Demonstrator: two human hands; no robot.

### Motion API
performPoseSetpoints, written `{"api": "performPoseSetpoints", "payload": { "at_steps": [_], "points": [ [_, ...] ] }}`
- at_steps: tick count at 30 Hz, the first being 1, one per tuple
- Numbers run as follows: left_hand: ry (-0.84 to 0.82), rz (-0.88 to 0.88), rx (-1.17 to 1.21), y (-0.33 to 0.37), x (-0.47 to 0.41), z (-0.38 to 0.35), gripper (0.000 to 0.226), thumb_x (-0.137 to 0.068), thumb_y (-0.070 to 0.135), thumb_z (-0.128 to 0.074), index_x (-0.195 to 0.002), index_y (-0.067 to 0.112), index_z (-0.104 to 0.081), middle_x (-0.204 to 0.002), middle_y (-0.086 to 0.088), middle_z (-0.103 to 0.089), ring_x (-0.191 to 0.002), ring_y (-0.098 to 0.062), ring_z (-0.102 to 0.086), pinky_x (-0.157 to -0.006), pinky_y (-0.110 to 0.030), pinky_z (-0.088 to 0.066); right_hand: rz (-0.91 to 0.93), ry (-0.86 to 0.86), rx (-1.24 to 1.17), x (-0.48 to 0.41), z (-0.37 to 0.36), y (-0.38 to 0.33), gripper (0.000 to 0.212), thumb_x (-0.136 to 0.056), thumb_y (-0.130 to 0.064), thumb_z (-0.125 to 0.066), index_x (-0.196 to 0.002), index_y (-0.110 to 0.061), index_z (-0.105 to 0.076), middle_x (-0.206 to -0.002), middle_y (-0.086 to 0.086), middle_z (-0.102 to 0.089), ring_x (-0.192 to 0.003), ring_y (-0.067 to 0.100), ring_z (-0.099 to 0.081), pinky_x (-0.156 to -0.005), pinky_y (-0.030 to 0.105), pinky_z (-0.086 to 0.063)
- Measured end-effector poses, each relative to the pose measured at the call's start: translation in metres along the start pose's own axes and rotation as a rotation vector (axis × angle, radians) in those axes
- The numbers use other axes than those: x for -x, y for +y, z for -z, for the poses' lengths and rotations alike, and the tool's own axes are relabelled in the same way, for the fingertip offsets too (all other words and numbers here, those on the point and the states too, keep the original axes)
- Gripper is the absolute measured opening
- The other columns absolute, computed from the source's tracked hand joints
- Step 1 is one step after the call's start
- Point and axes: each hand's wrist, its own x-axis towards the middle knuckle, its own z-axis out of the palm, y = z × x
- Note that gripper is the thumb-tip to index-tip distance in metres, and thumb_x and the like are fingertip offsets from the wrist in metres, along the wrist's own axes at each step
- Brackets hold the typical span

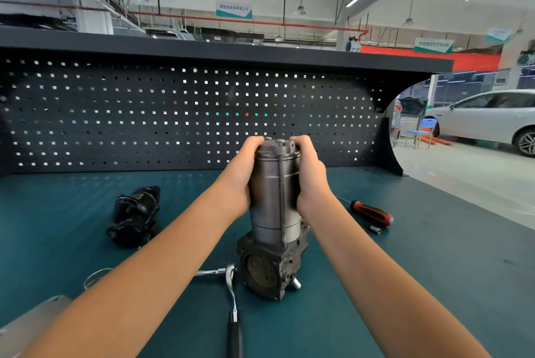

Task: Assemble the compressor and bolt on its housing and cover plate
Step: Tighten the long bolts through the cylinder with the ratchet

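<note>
A grey metal compressor stands upright on the green bench mat, its cylindrical housing on top of a dark cast base with a round opening facing me. A long bolt runs down the cylinder's front. My left hand grips the cylinder's left side and top cap. On the right side and top sits my right hand, also gripping. A black motor unit lies on the mat to the left.
A ratchet wrench with a black handle lies in front of the base. A red-and-black screwdriver and a small socket lie to the right. A grey metal part and a wire ring sit at the lower left. A dark pegboard backs the bench.
</note>
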Motion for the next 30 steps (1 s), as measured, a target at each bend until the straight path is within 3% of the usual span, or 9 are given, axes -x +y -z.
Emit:
{"api": "performPoseSetpoints", "payload": {
  "at_steps": [2, 4, 7, 10, 13, 18, 25, 28, 30],
  "points": [
    [-0.036, 0.011, -0.030, 0.001, 0.004, 0.005, 0.027, -0.081, 0.044, -0.051, -0.072, 0.025, -0.068, -0.079, 0.001, -0.070, -0.064, -0.015, -0.066, -0.059, -0.027, -0.056, 0.004, -0.083, 0.027, -0.002, 0.000, 0.000, 0.043, -0.062, -0.050, -0.062, -0.088, -0.016, -0.066, -0.085, 0.004, -0.065, -0.076, 0.024, -0.059, -0.075, 0.035, -0.050],
    [-0.037, 0.020, -0.058, 0.002, 0.007, 0.008, 0.031, -0.079, 0.045, -0.051, -0.061, 0.025, -0.067, -0.070, 0.004, -0.068, -0.056, -0.012, -0.064, -0.050, -0.024, -0.053, 0.006, -0.166, 0.039, -0.002, 0.000, 0.000, 0.041, -0.060, -0.052, -0.059, -0.083, -0.019, -0.064, -0.091, 0.004, -0.065, -0.084, 0.025, -0.059, -0.089, 0.041, -0.049],
    [-0.060, 0.021, -0.038, 0.003, 0.010, 0.009, 0.031, -0.080, 0.045, -0.050, -0.068, 0.024, -0.069, -0.075, 0.003, -0.069, -0.062, -0.014, -0.065, -0.058, -0.025, -0.054, 0.055, -0.119, 0.062, 0.003, -0.001, 0.003, 0.066, -0.067, -0.064, -0.052, -0.113, -0.018, -0.061, -0.117, 0.002, -0.062, -0.106, 0.022, -0.059, -0.102, 0.047, -0.042],
    [-0.056, 0.029, -0.039, 0.004, 0.013, 0.009, 0.028, -0.080, 0.045, -0.049, -0.075, 0.025, -0.067, -0.079, 0.003, -0.068, -0.065, -0.015, -0.064, -0.065, -0.026, -0.053, 0.285, -0.080, 0.191, 0.023, 0.007, 0.022, 0.100, -0.055, -0.072, -0.056, -0.140, -0.022, -0.037, -0.128, -0.005, -0.056, -0.114, 0.011, -0.055, -0.099, 0.037, -0.044],
    [-0.045, -0.002, 0.025, 0.004, 0.019, 0.006, 0.031, -0.082, 0.040, -0.050, -0.067, 0.023, -0.070, -0.075, 0.000, -0.069, -0.064, -0.017, -0.066, -0.065, -0.030, -0.056, 0.484, -0.196, 0.418, 0.041, 0.015, 0.046, 0.118, -0.053, -0.049, -0.080, -0.146, -0.029, -0.011, -0.119, -0.018, -0.057, -0.106, -0.004, -0.057, -0.086, 0.017, -0.047],
    [-0.032, -0.082, 0.102, -0.002, 0.037, 0.003, 0.027, -0.085, 0.037, -0.053, -0.082, 0.020, -0.074, -0.087, -0.004, -0.072, -0.073, -0.019, -0.069, -0.063, -0.031, -0.058, 0.537, -0.192, 0.533, 0.037, 0.024, 0.050, 0.083, -0.053, -0.026, -0.090, -0.120, -0.030, -0.042, -0.109, -0.015, -0.060, -0.094, -0.007, -0.058, -0.073, 0.009, -0.047],
    [0.157, -0.199, 0.146, -0.008, 0.060, -0.006, 0.031, -0.085, 0.030, -0.057, -0.103, 0.009, -0.071, -0.105, -0.013, -0.071, -0.097, -0.027, -0.068, -0.088, -0.045, -0.054, 0.565, -0.383, 0.520, 0.035, 0.034, 0.044, 0.082, -0.057, -0.013, -0.090, -0.123, -0.026, -0.043, -0.112, -0.015, -0.061, -0.101, -0.004, -0.059, -0.083, 0.013, -0.047],
    [0.254, -0.247, 0.160, -0.012, 0.068, -0.007, 0.038, -0.081, 0.033, -0.062, -0.110, 0.008, -0.066, -0.105, -0.011, -0.071, -0.094, -0.023, -0.069, -0.084, -0.043, -0.055, 0.536, -0.531, 0.522, 0.035, 0.034, 0.037, 0.083, -0.061, -0.002, -0.085, -0.130, -0.018, -0.040, -0.122, -0.004, -0.059, -0.113, 0.006, -0.057, -0.094, 0.022, -0.046],
    [0.286, -0.302, 0.151, -0.016, 0.073, -0.008, 0.047, -0.072, 0.039, -0.064, -0.108, 0.009, -0.066, -0.100, -0.007, -0.072, -0.086, -0.018, -0.070, -0.072, -0.034, -0.056, 0.437, -0.674, 0.495, 0.039, 0.039, 0.026, 0.075, -0.068, -0.005, -0.079, -0.130, -0.021, -0.041, -0.125, -0.004, -0.059, -0.117, 0.013, -0.055, -0.096, 0.025, -0.045]
  ]
}}
